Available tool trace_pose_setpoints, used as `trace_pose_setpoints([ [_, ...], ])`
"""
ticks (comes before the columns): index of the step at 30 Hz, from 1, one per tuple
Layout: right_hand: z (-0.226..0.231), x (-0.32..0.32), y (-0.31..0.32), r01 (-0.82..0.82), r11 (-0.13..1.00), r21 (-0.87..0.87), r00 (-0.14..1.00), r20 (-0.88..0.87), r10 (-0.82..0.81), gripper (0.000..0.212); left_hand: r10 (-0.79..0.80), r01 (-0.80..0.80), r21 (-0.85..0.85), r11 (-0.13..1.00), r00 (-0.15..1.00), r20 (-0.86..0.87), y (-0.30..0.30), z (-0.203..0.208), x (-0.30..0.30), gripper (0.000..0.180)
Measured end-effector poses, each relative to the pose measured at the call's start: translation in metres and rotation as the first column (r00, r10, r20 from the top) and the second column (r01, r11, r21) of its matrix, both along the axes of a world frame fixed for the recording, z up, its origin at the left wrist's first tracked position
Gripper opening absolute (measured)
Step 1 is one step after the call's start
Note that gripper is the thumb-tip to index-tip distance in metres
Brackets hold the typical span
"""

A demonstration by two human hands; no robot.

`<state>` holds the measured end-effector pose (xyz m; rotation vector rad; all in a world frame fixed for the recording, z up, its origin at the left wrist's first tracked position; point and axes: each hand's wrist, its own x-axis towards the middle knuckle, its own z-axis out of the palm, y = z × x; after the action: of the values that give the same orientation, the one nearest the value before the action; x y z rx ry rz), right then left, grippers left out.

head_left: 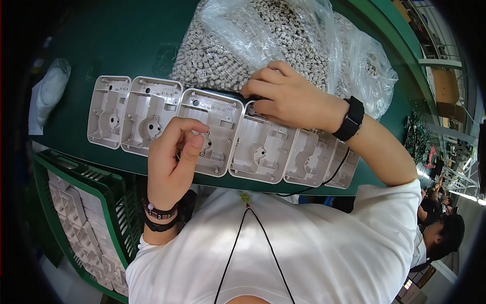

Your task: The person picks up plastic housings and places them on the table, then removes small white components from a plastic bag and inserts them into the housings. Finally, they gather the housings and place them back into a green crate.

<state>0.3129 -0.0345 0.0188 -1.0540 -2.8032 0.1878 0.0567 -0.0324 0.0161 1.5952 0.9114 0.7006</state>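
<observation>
Six pale grey plastic housings (217,159) lie side by side in a row, their hollow insides facing up. My left hand (174,159) is over the second and third housings from the left, fingers curled and thumb close to the index finger. Whatever it may pinch is too small to make out. My right hand (291,99) is above the back edge of the fourth housing (260,152), fingers bent down around a black elongated thing (223,93). That thing reaches left behind the third housing; its other end is hidden under my hand.
Clear plastic bags (248,30) full of small grey plastic parts stand behind the row on the green table (126,35). A green crate (109,202) of housings is at the lower left. A black cord (336,175) crosses the right housings. A person (445,235) is at the far right.
</observation>
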Motion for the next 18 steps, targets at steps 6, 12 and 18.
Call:
trace_pose_setpoints([
  [6,0.005,-0.004,-0.004,-0.137,0.981,0.14,0.978,0.179,0.11,0.01,0.021,-0.022,-0.009,1.0,0.998,-0.054,-0.002,-0.002,0.001,0.012],
  [12,-0.009,-0.006,-0.005,-0.048,0.988,0.145,0.996,0.077,0.037,0.013,0.017,-0.017,0.009,1.0,0.998,-0.058,-0.004,0.0,0.004,0.012],
  [18,0.006,-0.001,-0.005,-0.035,0.999,0.014,0.999,0.023,0.035,0.012,0.017,-0.014,0.043,0.999,0.998,-0.053,-0.005,-0.002,0.004,0.012],
])
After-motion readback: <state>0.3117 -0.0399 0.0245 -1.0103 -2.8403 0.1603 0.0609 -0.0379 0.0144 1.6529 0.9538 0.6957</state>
